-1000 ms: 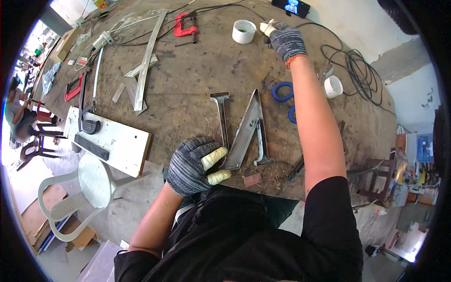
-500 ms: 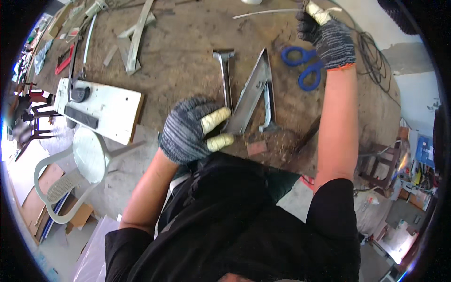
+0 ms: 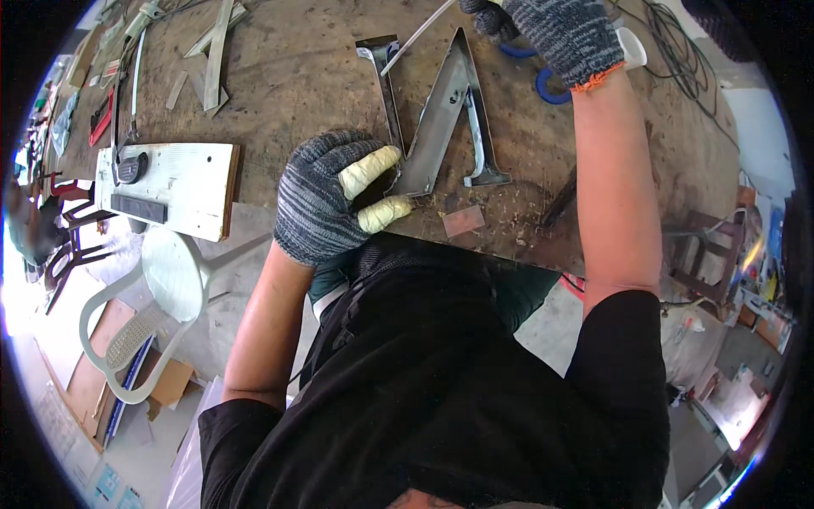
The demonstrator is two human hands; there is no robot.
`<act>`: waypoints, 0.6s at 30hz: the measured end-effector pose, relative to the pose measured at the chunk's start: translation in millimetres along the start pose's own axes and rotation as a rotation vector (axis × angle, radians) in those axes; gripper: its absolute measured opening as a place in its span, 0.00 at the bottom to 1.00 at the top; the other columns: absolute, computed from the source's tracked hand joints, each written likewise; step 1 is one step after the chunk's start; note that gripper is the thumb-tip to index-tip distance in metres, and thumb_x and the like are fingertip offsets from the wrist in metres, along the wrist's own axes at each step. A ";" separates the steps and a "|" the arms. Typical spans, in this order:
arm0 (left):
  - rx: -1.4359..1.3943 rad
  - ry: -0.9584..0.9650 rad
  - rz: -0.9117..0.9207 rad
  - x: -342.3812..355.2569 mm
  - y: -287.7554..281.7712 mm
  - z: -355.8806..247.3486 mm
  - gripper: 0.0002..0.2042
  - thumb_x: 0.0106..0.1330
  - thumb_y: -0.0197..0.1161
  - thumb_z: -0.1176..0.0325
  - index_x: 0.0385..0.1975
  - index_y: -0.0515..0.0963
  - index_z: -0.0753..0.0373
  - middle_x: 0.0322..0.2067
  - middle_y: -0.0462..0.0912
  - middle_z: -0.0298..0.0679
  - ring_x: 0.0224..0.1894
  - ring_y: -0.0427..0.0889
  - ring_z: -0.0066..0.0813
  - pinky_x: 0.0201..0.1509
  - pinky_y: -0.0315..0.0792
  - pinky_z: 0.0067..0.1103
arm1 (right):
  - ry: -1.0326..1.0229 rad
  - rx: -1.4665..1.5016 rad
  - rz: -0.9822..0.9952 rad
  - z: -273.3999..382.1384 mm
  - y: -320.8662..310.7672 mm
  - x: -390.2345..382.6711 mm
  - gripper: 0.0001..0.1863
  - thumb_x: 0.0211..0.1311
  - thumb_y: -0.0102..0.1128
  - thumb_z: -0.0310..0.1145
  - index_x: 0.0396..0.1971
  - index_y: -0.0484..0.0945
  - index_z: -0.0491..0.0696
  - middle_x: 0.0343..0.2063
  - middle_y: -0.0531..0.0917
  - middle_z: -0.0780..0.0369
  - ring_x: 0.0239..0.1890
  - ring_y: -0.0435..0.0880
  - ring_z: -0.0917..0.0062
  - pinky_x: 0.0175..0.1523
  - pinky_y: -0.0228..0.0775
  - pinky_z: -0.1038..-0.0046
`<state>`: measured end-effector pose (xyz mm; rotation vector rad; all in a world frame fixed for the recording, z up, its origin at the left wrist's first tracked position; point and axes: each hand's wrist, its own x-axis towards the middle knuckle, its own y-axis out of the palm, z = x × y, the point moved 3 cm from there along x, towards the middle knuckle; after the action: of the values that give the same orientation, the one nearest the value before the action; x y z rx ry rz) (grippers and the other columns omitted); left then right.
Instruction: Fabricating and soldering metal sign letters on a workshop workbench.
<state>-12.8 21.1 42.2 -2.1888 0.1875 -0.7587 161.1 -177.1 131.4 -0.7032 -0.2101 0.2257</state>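
My left hand (image 3: 331,195), in a grey knit glove with pale wrapped fingertips, is curled on the lower left corner of a hollow metal letter (image 3: 437,127) shaped like an N, lying near the table's front edge. My right hand (image 3: 543,34), gloved likewise, is at the top of the view, gripping a thin pale rod (image 3: 420,36); the rod slants down-left to the top of the letter's left stroke. Its fingertips are partly cut off by the picture's edge. Two blue rings (image 3: 551,89) lie under that hand. A small reddish plate (image 3: 463,221) rests below the letter.
At the left lie a white board (image 3: 186,187) with dark tools, a red clamp (image 3: 100,119) and metal strips (image 3: 219,59). A white cup (image 3: 632,47) and coiled cable (image 3: 687,51) are at the right. A white plastic chair (image 3: 170,271) stands left; a person is at the far left rim.
My right hand has left the white cup area, picked up the pale rod and swung its tip down-left toward the letter. My left hand stays on the letter; the view has shifted.
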 end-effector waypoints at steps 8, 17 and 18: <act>0.028 -0.055 0.082 -2.0 0.2 0.1 0.29 0.49 0.77 0.49 0.48 0.84 0.60 0.41 0.86 0.46 0.44 0.84 0.49 0.52 0.77 0.36 | -0.229 -0.375 0.056 11.5 1.6 0.8 0.11 0.65 0.64 0.43 0.34 0.86 0.51 0.29 0.86 0.56 0.25 0.83 0.63 0.31 0.74 0.65; -0.029 0.000 0.006 1.2 2.8 1.1 0.27 0.48 0.77 0.52 0.46 0.83 0.60 0.36 0.86 0.45 0.40 0.84 0.50 0.47 0.78 0.37 | -0.255 0.288 0.390 3.1 28.8 40.5 0.09 0.64 0.67 0.35 0.32 0.86 0.44 0.23 0.85 0.62 0.24 0.83 0.78 0.28 0.75 0.73; -0.040 -0.013 0.013 1.1 3.2 1.1 0.26 0.48 0.77 0.52 0.46 0.83 0.60 0.36 0.86 0.45 0.40 0.84 0.49 0.47 0.78 0.37 | -0.276 0.195 0.354 0.8 26.6 40.5 0.09 0.64 0.67 0.35 0.32 0.85 0.44 0.23 0.85 0.62 0.24 0.83 0.78 0.28 0.75 0.73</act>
<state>-11.0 19.3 39.8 -2.2277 0.2110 -0.7389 196.0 -145.8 119.1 -0.5096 -0.3218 0.6750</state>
